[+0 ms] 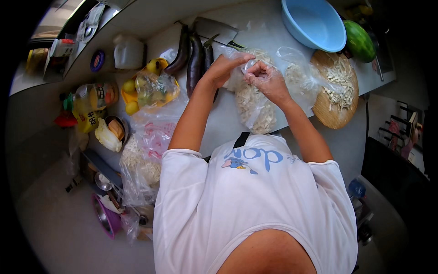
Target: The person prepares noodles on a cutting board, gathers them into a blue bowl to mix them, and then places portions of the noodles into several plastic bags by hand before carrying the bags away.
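Observation:
Clear plastic film gathers around my left hand (pixel 226 70), whose extended finger points toward my right. My right hand (pixel 268 81), dusted with white powder, pinches the film with curled fingers. Below the hands, a clear plastic bag of pale noodles (pixel 256 111) lies at the counter's front edge. More noodles (pixel 261 54) show just beyond my fingers. On the right lies another clear bag (pixel 301 80) with some noodles inside, reaching over a round wooden board (pixel 321 102). Loose cut noodles (pixel 339 82) are spread on that board.
Behind my left hand lie several dark eggplants (pixel 194 61) and a cleaver (pixel 219 30). A blue basin (pixel 314 25) and a green melon (pixel 359 41) stand at the back right. On the left are a yellow basket (pixel 174 94) of fruit and a bag of noodles (pixel 140 161).

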Action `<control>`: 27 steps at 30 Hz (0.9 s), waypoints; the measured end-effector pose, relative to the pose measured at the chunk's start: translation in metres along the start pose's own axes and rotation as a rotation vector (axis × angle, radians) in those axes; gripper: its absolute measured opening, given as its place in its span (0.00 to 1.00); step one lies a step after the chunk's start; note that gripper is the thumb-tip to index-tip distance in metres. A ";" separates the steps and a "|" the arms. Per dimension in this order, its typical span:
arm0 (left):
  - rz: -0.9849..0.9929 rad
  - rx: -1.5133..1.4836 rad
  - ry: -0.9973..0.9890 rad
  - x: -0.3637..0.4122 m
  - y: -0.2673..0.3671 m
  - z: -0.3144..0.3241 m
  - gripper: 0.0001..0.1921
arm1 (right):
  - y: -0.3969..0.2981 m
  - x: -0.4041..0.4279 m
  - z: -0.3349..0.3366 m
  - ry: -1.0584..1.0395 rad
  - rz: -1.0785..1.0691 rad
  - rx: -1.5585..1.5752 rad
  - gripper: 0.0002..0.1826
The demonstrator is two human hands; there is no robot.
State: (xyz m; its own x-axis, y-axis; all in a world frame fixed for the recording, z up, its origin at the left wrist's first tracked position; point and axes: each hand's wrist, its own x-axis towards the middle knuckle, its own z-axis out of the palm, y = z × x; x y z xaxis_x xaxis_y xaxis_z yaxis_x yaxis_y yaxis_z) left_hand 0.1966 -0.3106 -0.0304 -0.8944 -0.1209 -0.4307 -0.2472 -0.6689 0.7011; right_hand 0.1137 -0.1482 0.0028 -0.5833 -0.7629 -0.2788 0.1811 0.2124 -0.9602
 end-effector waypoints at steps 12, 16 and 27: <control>0.398 0.304 -0.134 -0.005 -0.007 0.004 0.16 | 0.015 0.026 -0.014 -0.051 -0.344 -0.605 0.25; 0.458 0.330 -0.118 -0.010 -0.005 0.006 0.14 | 0.008 0.040 -0.018 -0.222 -0.154 -0.844 0.30; 0.860 1.239 0.450 0.004 -0.021 0.019 0.09 | 0.013 0.037 -0.013 -0.055 -0.069 -0.833 0.27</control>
State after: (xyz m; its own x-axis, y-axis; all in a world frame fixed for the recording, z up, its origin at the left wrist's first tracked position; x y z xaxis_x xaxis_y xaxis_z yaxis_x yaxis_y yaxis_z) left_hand 0.1914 -0.2830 -0.0365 -0.7983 -0.4846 0.3576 -0.0845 0.6780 0.7302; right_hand 0.0846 -0.1654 -0.0202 -0.5282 -0.8150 -0.2382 -0.5110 0.5292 -0.6773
